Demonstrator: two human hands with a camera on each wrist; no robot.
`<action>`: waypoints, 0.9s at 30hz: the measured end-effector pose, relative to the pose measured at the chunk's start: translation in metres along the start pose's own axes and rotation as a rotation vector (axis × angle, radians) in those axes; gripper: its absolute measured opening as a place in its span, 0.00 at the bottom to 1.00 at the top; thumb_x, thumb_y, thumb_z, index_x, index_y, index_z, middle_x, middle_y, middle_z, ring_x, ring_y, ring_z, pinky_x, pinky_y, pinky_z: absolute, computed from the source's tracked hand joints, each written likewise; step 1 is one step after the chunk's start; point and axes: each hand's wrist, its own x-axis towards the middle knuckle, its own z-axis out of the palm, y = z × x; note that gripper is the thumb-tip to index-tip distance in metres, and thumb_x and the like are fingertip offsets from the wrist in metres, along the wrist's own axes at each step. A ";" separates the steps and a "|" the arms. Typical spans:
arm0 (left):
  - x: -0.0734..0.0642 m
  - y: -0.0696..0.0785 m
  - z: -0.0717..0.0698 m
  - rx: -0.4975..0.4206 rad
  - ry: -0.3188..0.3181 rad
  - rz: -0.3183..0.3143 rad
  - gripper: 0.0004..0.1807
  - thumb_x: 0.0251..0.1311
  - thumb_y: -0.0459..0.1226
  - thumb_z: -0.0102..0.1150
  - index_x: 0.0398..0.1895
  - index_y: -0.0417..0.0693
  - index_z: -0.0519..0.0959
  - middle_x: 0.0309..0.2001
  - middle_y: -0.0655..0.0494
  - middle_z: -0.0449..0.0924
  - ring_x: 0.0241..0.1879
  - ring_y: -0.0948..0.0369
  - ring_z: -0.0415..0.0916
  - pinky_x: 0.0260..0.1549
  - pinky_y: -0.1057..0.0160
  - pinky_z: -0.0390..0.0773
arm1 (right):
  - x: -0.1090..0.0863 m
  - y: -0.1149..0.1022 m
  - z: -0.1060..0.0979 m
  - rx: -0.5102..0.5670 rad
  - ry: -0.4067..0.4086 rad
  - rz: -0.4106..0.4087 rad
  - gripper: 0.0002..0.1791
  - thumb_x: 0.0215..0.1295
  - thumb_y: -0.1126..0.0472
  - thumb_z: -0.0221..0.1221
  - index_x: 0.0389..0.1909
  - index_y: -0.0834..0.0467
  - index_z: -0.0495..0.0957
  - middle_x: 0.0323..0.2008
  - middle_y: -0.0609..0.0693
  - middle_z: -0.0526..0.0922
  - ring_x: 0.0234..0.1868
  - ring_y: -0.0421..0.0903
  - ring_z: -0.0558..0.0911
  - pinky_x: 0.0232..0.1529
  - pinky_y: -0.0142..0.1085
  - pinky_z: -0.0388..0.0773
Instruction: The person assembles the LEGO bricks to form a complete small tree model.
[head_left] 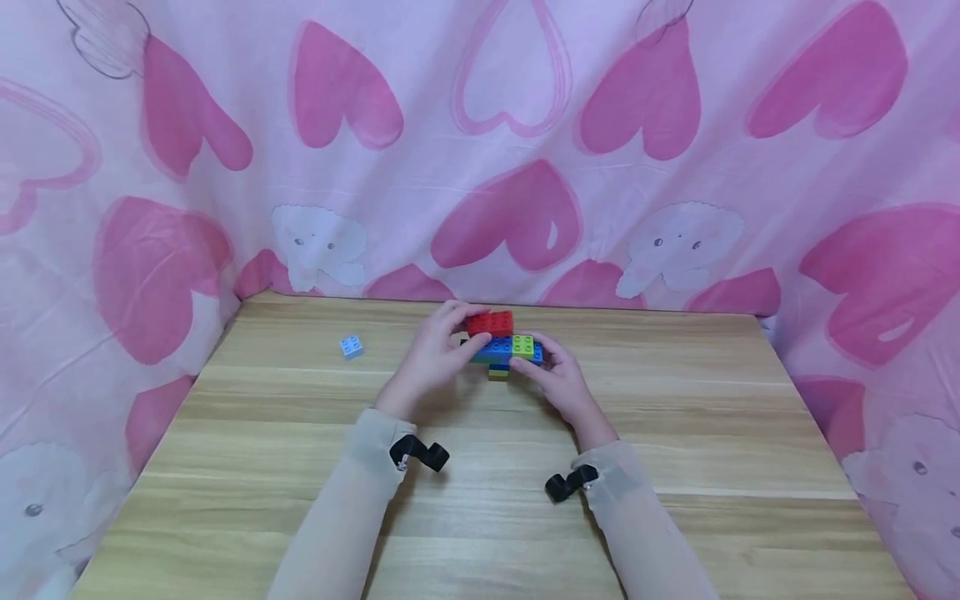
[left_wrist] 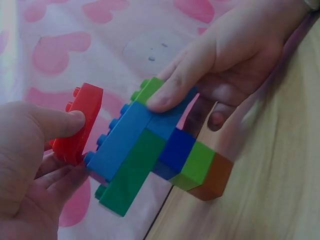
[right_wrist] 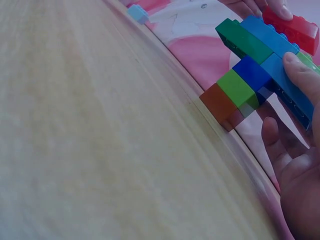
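Between finger and thumb my left hand (head_left: 432, 350) pinches a red toy building brick (head_left: 491, 322). In the left wrist view that red brick (left_wrist: 80, 122) is tilted, with a gap between it and the stacked bricks. My right hand (head_left: 558, 379) grips the right end of the built stack, its thumb on a blue brick (right_wrist: 285, 77). The stack has a lime brick (head_left: 522, 345) on top and a long blue brick (left_wrist: 120, 137) over a green brick (left_wrist: 132, 172). Below them runs a column of dark blue (right_wrist: 251, 72), lime and brown bricks (right_wrist: 220, 106).
A single light blue brick (head_left: 351, 346) lies on the wooden table (head_left: 480, 517), left of my left hand. A pink curtain (head_left: 420, 192) with hearts hangs along the table's back edge and both sides. Black camera mounts (head_left: 420, 452) sit on both wrists.
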 end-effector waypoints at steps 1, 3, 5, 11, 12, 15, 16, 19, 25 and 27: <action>0.000 0.000 0.002 0.013 0.001 0.013 0.25 0.76 0.40 0.70 0.72 0.46 0.80 0.63 0.52 0.79 0.62 0.53 0.78 0.63 0.44 0.83 | 0.000 0.000 0.000 0.001 0.004 -0.003 0.33 0.75 0.54 0.72 0.76 0.57 0.75 0.67 0.58 0.81 0.62 0.49 0.83 0.60 0.32 0.83; 0.000 0.001 0.005 0.038 0.000 0.031 0.25 0.75 0.41 0.70 0.71 0.46 0.81 0.63 0.52 0.80 0.62 0.54 0.78 0.64 0.45 0.83 | -0.001 0.000 -0.001 0.010 0.010 -0.008 0.31 0.75 0.55 0.72 0.75 0.56 0.77 0.67 0.57 0.82 0.61 0.49 0.84 0.59 0.33 0.84; -0.001 0.001 0.007 0.058 -0.002 0.041 0.25 0.75 0.41 0.71 0.71 0.47 0.81 0.64 0.52 0.81 0.63 0.53 0.79 0.66 0.46 0.81 | -0.002 0.000 0.000 0.018 0.010 -0.012 0.30 0.74 0.56 0.72 0.74 0.54 0.78 0.66 0.57 0.82 0.61 0.49 0.84 0.60 0.33 0.84; -0.003 0.000 0.010 0.086 -0.005 0.059 0.25 0.74 0.41 0.72 0.71 0.47 0.82 0.65 0.50 0.81 0.64 0.52 0.79 0.68 0.45 0.78 | -0.002 0.001 0.000 0.029 -0.001 -0.022 0.29 0.74 0.57 0.73 0.73 0.55 0.78 0.66 0.57 0.82 0.61 0.48 0.84 0.61 0.34 0.83; -0.003 -0.001 0.011 0.087 -0.004 0.065 0.25 0.74 0.41 0.72 0.71 0.47 0.82 0.64 0.50 0.81 0.64 0.52 0.79 0.68 0.45 0.78 | -0.002 0.001 0.000 0.028 0.000 -0.026 0.29 0.74 0.57 0.73 0.73 0.55 0.78 0.65 0.57 0.83 0.61 0.48 0.84 0.60 0.34 0.84; -0.002 -0.002 0.011 0.097 -0.005 0.086 0.24 0.74 0.41 0.71 0.70 0.48 0.82 0.63 0.51 0.82 0.63 0.53 0.80 0.67 0.47 0.79 | -0.001 0.001 -0.001 0.026 0.008 -0.032 0.28 0.74 0.56 0.72 0.72 0.53 0.79 0.65 0.56 0.83 0.61 0.49 0.84 0.61 0.34 0.83; -0.001 -0.002 0.012 0.099 -0.006 0.093 0.24 0.74 0.41 0.71 0.70 0.49 0.82 0.63 0.51 0.82 0.62 0.53 0.80 0.66 0.48 0.80 | -0.002 0.001 -0.001 0.025 0.010 -0.032 0.28 0.74 0.56 0.72 0.72 0.53 0.79 0.65 0.56 0.83 0.61 0.49 0.84 0.61 0.34 0.83; -0.001 -0.004 0.013 0.100 -0.014 0.107 0.24 0.74 0.40 0.72 0.70 0.48 0.83 0.61 0.51 0.82 0.60 0.53 0.80 0.65 0.48 0.80 | -0.002 -0.001 -0.001 0.024 0.010 -0.026 0.28 0.74 0.55 0.72 0.72 0.53 0.79 0.66 0.55 0.83 0.62 0.49 0.84 0.61 0.34 0.83; -0.002 -0.006 0.015 0.073 -0.016 0.110 0.24 0.74 0.40 0.72 0.70 0.47 0.83 0.61 0.51 0.82 0.59 0.53 0.81 0.64 0.46 0.80 | -0.001 -0.002 0.000 0.032 0.008 -0.015 0.28 0.74 0.56 0.73 0.72 0.53 0.79 0.66 0.56 0.83 0.63 0.49 0.84 0.62 0.34 0.83; -0.002 -0.006 0.015 0.069 -0.012 0.108 0.24 0.74 0.40 0.72 0.69 0.47 0.83 0.61 0.50 0.82 0.59 0.53 0.81 0.64 0.46 0.80 | -0.001 -0.003 0.001 0.030 0.008 -0.013 0.29 0.74 0.56 0.73 0.72 0.54 0.79 0.67 0.56 0.82 0.63 0.49 0.84 0.62 0.34 0.83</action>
